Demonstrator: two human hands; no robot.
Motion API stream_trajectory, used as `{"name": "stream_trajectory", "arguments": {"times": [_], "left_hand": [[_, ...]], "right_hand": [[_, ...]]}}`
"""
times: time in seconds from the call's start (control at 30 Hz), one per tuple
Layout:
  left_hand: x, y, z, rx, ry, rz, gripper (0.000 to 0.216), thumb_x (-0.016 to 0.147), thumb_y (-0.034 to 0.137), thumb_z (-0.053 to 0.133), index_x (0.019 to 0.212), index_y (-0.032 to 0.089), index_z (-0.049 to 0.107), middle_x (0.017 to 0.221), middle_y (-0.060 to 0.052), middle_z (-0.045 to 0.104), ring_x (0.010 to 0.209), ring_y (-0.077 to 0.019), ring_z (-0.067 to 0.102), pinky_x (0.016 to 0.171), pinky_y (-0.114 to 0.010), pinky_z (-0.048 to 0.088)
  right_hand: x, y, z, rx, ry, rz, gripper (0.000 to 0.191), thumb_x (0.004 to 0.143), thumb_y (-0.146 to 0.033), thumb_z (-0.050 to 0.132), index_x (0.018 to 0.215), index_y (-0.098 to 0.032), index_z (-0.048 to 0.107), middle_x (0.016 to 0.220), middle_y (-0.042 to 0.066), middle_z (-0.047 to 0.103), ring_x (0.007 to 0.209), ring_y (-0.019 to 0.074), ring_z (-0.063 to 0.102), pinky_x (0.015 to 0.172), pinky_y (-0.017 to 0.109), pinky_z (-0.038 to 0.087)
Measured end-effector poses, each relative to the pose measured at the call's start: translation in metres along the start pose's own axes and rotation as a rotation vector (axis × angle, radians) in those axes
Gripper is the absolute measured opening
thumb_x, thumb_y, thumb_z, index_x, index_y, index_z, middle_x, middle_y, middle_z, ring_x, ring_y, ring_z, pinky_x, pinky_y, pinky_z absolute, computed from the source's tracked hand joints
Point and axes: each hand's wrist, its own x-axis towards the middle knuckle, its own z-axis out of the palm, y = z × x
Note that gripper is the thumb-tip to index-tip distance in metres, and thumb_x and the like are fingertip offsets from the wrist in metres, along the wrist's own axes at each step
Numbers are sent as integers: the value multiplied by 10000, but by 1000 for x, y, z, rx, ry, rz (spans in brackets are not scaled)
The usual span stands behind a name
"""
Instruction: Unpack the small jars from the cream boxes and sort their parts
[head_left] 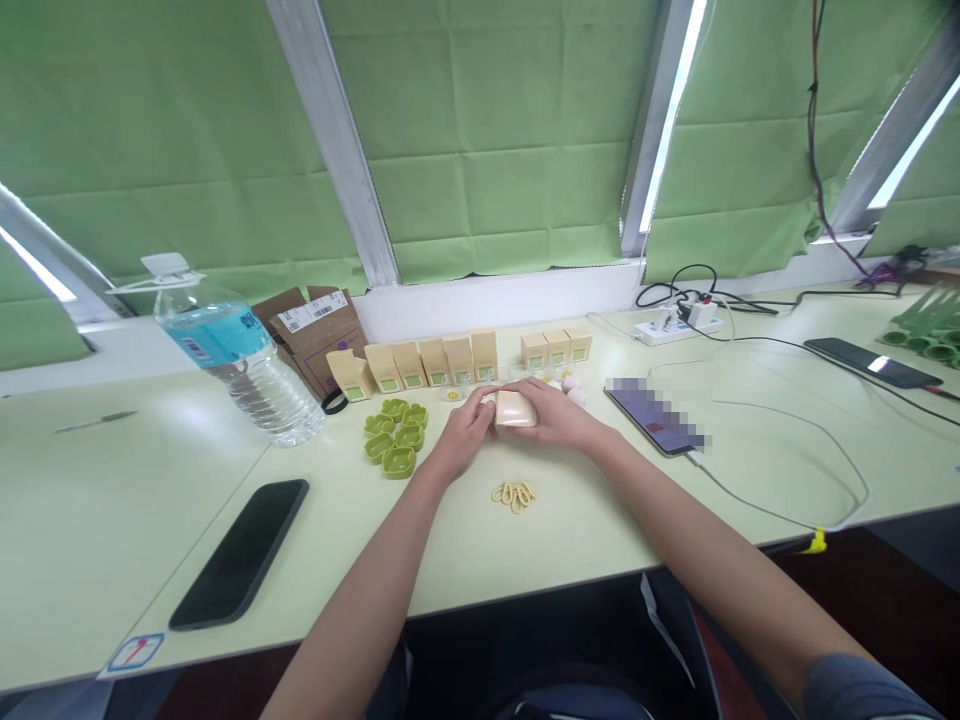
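Between my two hands is a small cream-coloured box, held just above the table or resting on it; I cannot tell which. My left hand grips its left side, thumb toward the box. Around its right side and back edge curl the fingers of my right hand. Nearer to me lies a small group of yellow loop-shaped pieces. Several green flower-like cups sit left of my left hand. Just beyond my right hand are small pinkish-white round pieces, partly hidden.
Small tan boxes stand in a row behind, with more boxes to their right. A water bottle, an open carton and a black phone are left. Rightward lie a cabled phone and a power strip.
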Motion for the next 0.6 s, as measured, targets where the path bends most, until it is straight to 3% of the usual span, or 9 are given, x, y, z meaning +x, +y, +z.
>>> {"name": "stream_trajectory", "arguments": {"times": [0.13, 0.4, 0.6], "left_hand": [[0, 1, -3, 1, -34, 2, 486, 984, 477, 413, 1389, 235, 530, 736, 12, 664, 770, -190, 624, 807, -319, 459], [0, 5, -7, 39, -20, 1, 391, 910, 379, 549, 1255, 210, 626, 1085, -65, 695, 883, -177, 646, 796, -300, 514], [1, 3, -4, 18, 29, 43, 395, 853, 284, 592, 1229, 173, 642, 1155, -88, 704, 945, -181, 674, 863, -308, 548]], "right_hand": [[-1, -1, -2, -2, -6, 0, 602, 832, -268, 710, 1395, -241, 498, 1286, 121, 611, 1200, 300, 560, 998, 476, 479], [-1, 2, -3, -19, -51, -40, 622, 803, -156, 690, 1392, -241, 511, 1276, 128, 606, 1200, 302, 550, 1023, 498, 454], [-1, 2, -3, -40, -50, -47, 654, 767, -96, 669, 1389, -226, 513, 1290, 133, 592, 1213, 303, 533, 1040, 497, 439]]}}
